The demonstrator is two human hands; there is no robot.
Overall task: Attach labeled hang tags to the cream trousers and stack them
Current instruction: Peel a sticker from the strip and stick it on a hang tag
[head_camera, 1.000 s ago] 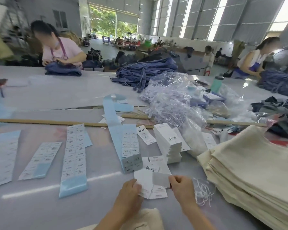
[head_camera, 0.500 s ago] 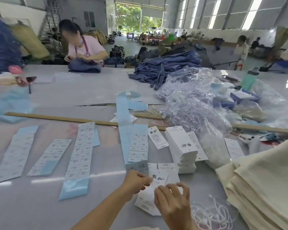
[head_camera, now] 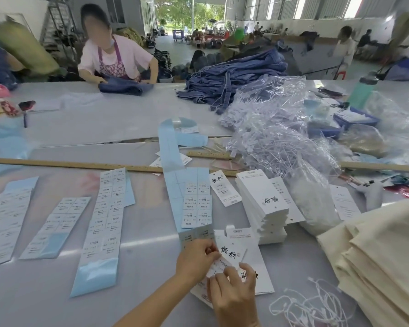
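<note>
Fingers of left hand [head_camera: 196,260] and right hand [head_camera: 234,296] pinch one sticker [head_camera: 219,267] | four label strips [head_camera: 104,223] | one trouser stack [head_camera: 383,260]

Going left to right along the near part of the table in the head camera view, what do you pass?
Blue-backed sticker sheets → left hand → right hand → loose white strings → stack of cream trousers.

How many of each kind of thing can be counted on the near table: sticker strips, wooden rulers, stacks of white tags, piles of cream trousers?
Sticker strips laid out flat: 5
Wooden rulers: 2
Stacks of white hang tags: 1
Piles of cream trousers: 1
Total: 9
Both hands, left hand and right hand, hold a small sticker over loose tags.
</note>
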